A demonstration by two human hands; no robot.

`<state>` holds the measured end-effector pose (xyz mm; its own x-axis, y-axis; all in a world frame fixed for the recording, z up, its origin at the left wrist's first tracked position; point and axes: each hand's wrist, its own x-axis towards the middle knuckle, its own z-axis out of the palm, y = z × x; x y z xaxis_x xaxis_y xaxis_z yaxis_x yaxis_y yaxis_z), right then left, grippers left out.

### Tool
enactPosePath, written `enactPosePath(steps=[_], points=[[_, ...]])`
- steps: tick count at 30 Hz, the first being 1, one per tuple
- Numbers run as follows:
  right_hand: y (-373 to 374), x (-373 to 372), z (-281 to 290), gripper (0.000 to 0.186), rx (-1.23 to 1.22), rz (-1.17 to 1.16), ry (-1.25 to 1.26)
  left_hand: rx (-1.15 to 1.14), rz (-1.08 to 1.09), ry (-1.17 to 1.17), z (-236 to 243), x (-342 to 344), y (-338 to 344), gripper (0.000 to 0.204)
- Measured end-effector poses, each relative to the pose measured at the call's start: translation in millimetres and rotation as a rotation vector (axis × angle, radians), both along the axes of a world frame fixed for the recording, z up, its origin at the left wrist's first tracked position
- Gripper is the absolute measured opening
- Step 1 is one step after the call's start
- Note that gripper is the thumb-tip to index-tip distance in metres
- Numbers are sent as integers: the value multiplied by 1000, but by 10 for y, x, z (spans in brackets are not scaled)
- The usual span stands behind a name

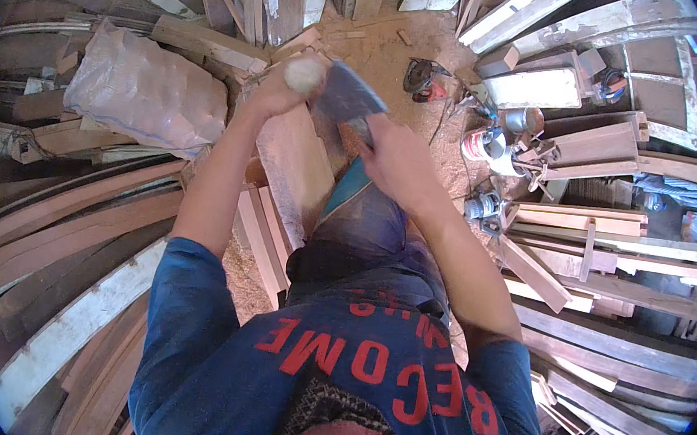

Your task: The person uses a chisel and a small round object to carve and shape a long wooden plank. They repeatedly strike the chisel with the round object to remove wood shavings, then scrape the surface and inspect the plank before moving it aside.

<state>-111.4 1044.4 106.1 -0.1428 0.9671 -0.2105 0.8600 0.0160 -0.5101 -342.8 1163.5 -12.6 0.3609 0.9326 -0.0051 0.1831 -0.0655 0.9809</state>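
My left hand (275, 93) is closed near the far end of a wooden bench, around something with a pale, rounded end (303, 76); the rest of it is hidden by my fingers. Just to its right is a broad, flat, blue-grey blade-like piece (354, 95), tilted down toward the right. My right hand (390, 158) grips the lower right end of this piece, its fingers partly out of sight behind it. Whether the pale end and the grey piece are joined, I cannot tell. Below my left hand lies the light wooden bench top (299, 156), beside my legs.
Sawdust (377, 45) covers the floor ahead. A red and black power tool (428, 85) lies there with a cord. Paint cans (483, 143) stand at the right, near stacked boards (580, 218). A bulging pale sack (148, 87) and long planks (64, 224) fill the left.
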Motion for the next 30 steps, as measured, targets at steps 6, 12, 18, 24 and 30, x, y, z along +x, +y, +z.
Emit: enactPosePath(steps=[6,12,18,24,30], points=[[-537,456,-45,32,-42,-165,155,-264,63,-120,231,-23,143,27],[-716,650,-77,38,-101,-220,251,-311,-129,196,225,196,-98,84],[-740,628,101,33,-123,-254,278,-302,-171,265,141,243,-99,98],[-691,627,249,30,-59,-258,235,-190,-230,262,327,298,-124,73],[-571,594,506,32,-30,-249,239,-153,-124,181,534,396,-266,59]])
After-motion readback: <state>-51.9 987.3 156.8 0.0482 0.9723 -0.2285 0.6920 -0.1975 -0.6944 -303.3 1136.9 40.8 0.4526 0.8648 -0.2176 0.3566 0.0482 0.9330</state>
